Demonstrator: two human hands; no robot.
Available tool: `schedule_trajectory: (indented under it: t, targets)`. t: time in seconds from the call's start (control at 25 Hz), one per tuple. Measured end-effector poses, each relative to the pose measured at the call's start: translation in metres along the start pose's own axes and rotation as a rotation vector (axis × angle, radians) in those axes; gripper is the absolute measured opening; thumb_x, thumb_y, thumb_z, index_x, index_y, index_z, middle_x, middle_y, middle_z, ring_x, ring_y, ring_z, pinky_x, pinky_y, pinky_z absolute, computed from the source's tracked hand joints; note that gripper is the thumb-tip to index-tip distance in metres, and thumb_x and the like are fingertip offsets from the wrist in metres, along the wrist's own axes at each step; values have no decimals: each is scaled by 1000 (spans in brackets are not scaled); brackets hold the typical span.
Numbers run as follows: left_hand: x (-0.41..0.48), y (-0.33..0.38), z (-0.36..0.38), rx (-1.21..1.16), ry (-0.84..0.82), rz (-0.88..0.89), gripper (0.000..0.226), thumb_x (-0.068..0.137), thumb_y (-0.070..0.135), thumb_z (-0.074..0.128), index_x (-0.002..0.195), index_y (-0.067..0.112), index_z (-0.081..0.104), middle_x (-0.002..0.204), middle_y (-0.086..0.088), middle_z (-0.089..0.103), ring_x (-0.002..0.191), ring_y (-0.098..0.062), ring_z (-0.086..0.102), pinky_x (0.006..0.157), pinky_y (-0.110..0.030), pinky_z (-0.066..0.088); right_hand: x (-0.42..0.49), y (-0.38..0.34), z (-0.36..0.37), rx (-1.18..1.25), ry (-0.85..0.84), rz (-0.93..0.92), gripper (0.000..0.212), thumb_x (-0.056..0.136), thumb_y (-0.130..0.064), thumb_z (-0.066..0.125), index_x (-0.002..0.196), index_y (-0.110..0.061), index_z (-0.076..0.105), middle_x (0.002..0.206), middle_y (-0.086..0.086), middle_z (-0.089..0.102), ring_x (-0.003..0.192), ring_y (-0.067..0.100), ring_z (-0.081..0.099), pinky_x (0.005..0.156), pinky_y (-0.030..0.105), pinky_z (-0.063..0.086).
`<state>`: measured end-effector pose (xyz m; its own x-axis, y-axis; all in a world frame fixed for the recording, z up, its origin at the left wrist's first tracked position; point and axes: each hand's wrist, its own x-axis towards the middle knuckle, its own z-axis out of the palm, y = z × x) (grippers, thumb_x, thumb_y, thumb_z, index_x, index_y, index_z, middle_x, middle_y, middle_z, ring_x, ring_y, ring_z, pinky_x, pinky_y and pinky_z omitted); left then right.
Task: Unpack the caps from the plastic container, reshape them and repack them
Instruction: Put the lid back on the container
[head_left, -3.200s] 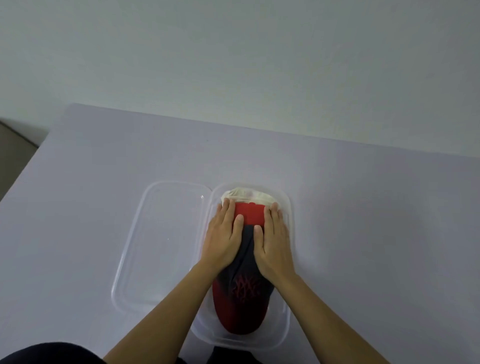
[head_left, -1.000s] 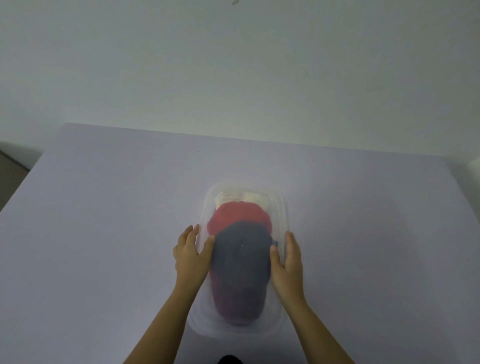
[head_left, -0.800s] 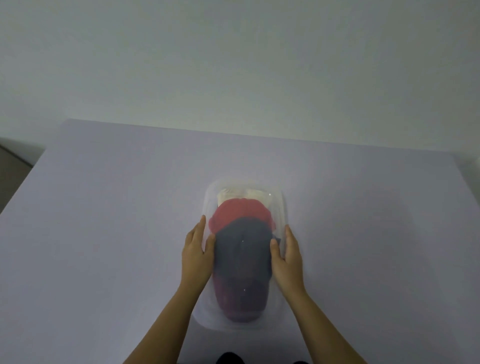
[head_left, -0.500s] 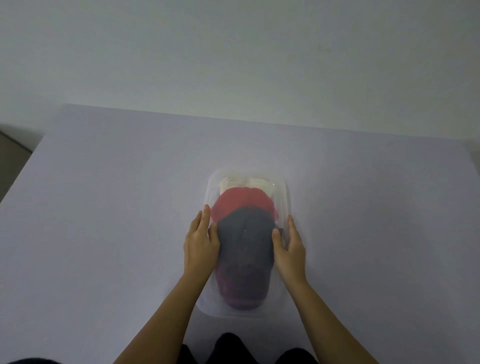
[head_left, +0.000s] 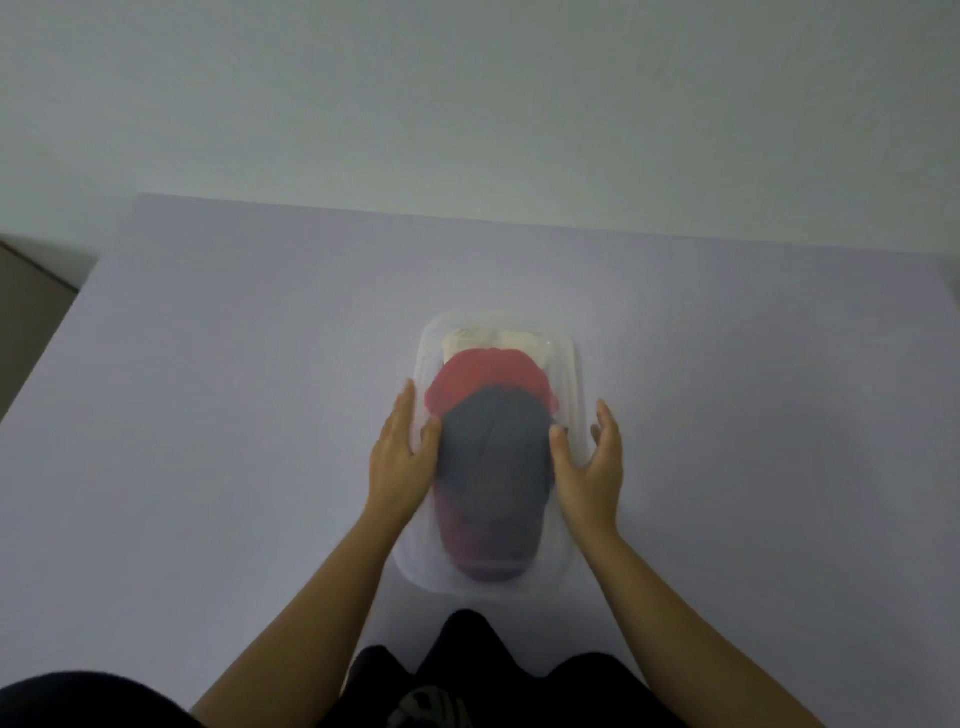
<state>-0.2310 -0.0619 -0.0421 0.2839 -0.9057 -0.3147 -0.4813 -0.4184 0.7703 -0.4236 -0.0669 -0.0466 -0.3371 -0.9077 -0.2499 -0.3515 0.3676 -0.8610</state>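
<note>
While the lidded plastic container (head_left: 498, 457) lay on the lavender worktop (head_left: 234, 415) with its long axis running straight away from the person, it sat directly between the two hands, equally near to each. Inside, seen through the cloudy lid, the caps (head_left: 493, 431) were stacked: dark blue nearest, red behind, cream farthest. The left hand (head_left: 402, 457) lay flat along the left rim, fingers extended and touching it. The right hand (head_left: 589, 467) hovered at the right rim, fingers spread and loosely curled, gripping nothing. Both forearms angled inward, and any lift would likely need both sides clasped.
</note>
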Motion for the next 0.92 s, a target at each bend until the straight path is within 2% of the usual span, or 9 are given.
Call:
schedule_trajectory:
  t: [0.08, 0.12, 0.24, 0.32, 0.4, 0.52, 0.6, 0.72, 0.92]
  targets:
    - [-13, -13, -15, -81, -55, -116, 73, 82, 72, 39, 143, 54, 3, 154, -3, 32, 133, -33, 42, 108, -54, 35, -13, 9, -13, 38, -64, 24, 66, 89, -39, 59, 146, -25, 27, 150, -6, 34, 137, 13, 34, 113, 40, 31]
    - [-26, -22, -21, -103, -77, -182, 78, 78, 76, 40, 143, 55, 2, 154, -2, 32, 132, -34, 44, 105, -56, 39, -24, 19, -20, 32, -138, 46, 70, 88, -41, 59, 147, -24, 25, 151, -6, 31, 137, 12, 32, 114, 39, 30]
    - [-75, -50, -23, -291, -172, -386, 85, 76, 64, 57, 146, 45, 13, 155, 0, 27, 133, -31, 42, 96, -50, 49, -62, 51, -34, 80, -369, 168, 90, 71, -62, 65, 145, -28, 25, 148, -5, 39, 133, 14, 43, 110, 41, 38]
    - [-91, -56, -18, -464, -252, -453, 83, 70, 57, 72, 140, 43, 30, 146, -4, 43, 124, -30, 52, 86, -47, 55, -76, 62, -36, 121, -466, 214, 102, 58, -70, 70, 144, -30, 28, 139, -5, 50, 122, 15, 54, 102, 41, 47]
    - [-91, -49, -14, -628, -269, -434, 65, 70, 37, 76, 128, 34, 48, 126, -8, 62, 106, -29, 65, 80, -46, 58, -75, 64, -36, 211, -464, 257, 96, 60, -57, 76, 141, -30, 33, 134, -3, 55, 117, 19, 58, 91, 38, 54]
    - [-64, -21, -8, -686, -258, -380, 45, 85, 12, 67, 124, 25, 50, 112, -8, 68, 96, -31, 69, 78, -46, 58, -45, 45, -38, 333, -424, 275, 81, 72, -30, 73, 143, -26, 34, 132, -1, 56, 114, 20, 60, 72, 26, 55]
    - [-31, 0, -3, -692, -254, -368, 48, 85, 10, 65, 128, 23, 45, 116, -10, 64, 100, -35, 66, 82, -50, 57, -10, 31, -39, 336, -395, 259, 75, 80, -20, 72, 144, -25, 33, 133, 1, 55, 113, 21, 59, 73, 30, 56]
    - [25, 33, 8, -683, -247, -331, 56, 84, 10, 66, 133, 18, 42, 118, -12, 60, 103, -38, 63, 84, -54, 55, 51, 10, -35, 336, -355, 223, 71, 84, -14, 68, 144, -22, 32, 137, 5, 51, 116, 27, 56, 83, 41, 56]
    - [85, 73, 31, -697, -236, -348, 52, 85, 6, 65, 131, 14, 43, 115, -13, 57, 105, -40, 59, 81, -52, 56, 127, -8, -28, 388, -372, 229, 61, 84, -8, 67, 138, -17, 41, 131, 11, 56, 110, 28, 59, 72, 37, 55]
